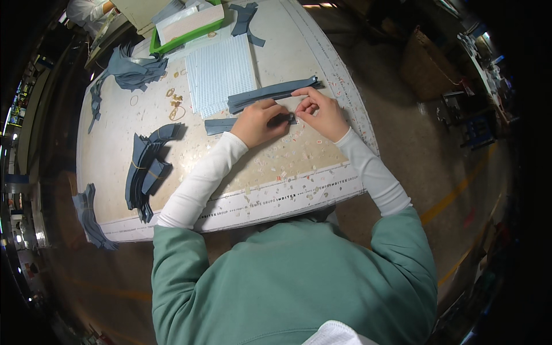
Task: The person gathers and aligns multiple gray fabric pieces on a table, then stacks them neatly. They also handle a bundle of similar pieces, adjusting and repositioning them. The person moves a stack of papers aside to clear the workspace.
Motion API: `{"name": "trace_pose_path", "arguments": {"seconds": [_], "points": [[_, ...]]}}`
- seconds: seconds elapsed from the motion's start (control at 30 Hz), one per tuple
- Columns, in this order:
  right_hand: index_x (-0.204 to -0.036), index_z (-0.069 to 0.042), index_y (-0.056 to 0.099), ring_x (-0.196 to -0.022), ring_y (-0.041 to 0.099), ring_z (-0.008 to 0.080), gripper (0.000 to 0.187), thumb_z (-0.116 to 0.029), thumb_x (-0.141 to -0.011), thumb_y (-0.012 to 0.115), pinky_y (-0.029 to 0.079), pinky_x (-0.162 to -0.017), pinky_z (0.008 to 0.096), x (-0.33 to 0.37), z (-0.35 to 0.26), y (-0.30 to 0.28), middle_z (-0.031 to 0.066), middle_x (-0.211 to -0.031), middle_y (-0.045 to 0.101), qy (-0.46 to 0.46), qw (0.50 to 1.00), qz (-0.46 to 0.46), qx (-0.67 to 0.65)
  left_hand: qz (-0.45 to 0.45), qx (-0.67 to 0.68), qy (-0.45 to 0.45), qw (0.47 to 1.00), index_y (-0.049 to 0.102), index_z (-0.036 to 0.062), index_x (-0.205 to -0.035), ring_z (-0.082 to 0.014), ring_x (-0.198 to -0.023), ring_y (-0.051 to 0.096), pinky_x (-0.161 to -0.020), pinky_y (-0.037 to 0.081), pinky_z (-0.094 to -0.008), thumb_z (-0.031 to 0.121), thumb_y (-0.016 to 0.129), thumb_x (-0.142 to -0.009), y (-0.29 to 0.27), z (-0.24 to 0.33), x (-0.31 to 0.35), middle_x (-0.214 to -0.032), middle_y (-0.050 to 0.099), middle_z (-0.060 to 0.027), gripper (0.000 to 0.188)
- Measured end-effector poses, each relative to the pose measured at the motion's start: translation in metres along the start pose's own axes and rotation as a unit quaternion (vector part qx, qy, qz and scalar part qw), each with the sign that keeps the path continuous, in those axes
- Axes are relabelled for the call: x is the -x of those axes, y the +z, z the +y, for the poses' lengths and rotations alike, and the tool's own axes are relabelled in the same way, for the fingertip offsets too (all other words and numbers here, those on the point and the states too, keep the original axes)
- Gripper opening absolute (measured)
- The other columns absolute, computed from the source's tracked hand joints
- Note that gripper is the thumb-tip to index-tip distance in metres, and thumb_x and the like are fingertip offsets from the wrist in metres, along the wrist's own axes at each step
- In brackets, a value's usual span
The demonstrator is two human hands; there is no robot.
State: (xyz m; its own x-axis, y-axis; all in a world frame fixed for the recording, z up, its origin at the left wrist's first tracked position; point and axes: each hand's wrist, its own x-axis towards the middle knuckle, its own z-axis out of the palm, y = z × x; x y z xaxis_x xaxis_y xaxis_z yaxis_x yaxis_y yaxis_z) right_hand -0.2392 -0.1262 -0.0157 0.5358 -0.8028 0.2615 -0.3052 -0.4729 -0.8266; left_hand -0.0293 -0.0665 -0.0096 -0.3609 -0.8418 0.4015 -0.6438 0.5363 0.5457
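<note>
My left hand (260,120) presses down on a narrow blue-grey fabric strip (218,125) lying on the table (115,161). My right hand (322,112) pinches the strip's right end, fingers curled against the left hand's fingertips. Just behind both hands lies a second, longer pile of blue-grey strips (270,94), its right end touching my right index finger. What is between the fingertips is too small to make out.
A fanned stack of blue-grey pieces (146,167) lies at left, more fabric (131,72) at the back left and over the table's left edge (89,218). A white gridded sheet (221,72), rubber bands (175,103) and a green tray (184,29) sit behind. Small paper scraps litter the tabletop.
</note>
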Motion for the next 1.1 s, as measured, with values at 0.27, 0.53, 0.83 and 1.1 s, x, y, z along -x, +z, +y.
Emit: {"name": "trace_pose_path", "arguments": {"seconds": [0.27,0.53,0.83,1.1], "points": [[-0.118,-0.010,0.060,-0.067,0.065,0.0109,0.041,-0.001,-0.079,0.071,0.052,-0.064,0.0242,0.002,-0.004,0.002,0.0028,-0.078,0.069,0.026,0.998,-0.029,-0.052,-0.021,-0.012,0.008,1.000,0.070,0.0083,-0.097,-0.0307,-0.080,0.066,-0.071,0.055,-0.0375,0.013,0.073,-0.079,-0.003,-0.002,0.002,-0.094,0.063,-0.0117,0.019],[-0.117,-0.010,0.062,-0.070,0.068,0.0163,0.037,-0.002,-0.082,0.067,0.055,-0.065,0.0283,0.002,-0.003,0.008,0.0062,-0.080,0.070,-0.080,0.992,0.018,0.100,-0.010,-0.010,0.027,1.000,0.071,0.0079,-0.096,-0.0306,-0.082,0.067,-0.074,0.056,-0.0382,0.016,0.076,-0.076,-0.003,0.003,-0.002,-0.094,0.063,-0.0118,0.022],[-0.098,-0.008,0.071,-0.079,0.066,0.0207,0.014,-0.012,-0.084,0.069,0.054,-0.073,0.0313,-0.001,-0.002,0.001,0.0078,-0.088,0.067,-0.005,0.999,0.011,0.044,-0.057,0.007,-0.051,0.997,0.069,0.0041,-0.101,-0.0268,-0.083,0.066,-0.073,0.055,-0.0342,0.014,0.075,-0.081,-0.020,0.001,-0.003,-0.090,0.066,-0.0114,0.024],[-0.095,-0.008,0.068,-0.091,0.059,0.0254,0.019,-0.015,-0.078,0.074,0.048,-0.086,0.0365,0.007,-0.010,0.008,0.0057,-0.090,0.063,-0.099,0.986,-0.066,0.119,-0.053,0.028,-0.053,0.997,0.064,0.0021,-0.099,-0.0314,-0.086,0.067,-0.077,0.053,-0.0365,0.013,0.077,-0.077,-0.009,-0.005,0.003,-0.092,0.065,-0.0142,0.028]]}}
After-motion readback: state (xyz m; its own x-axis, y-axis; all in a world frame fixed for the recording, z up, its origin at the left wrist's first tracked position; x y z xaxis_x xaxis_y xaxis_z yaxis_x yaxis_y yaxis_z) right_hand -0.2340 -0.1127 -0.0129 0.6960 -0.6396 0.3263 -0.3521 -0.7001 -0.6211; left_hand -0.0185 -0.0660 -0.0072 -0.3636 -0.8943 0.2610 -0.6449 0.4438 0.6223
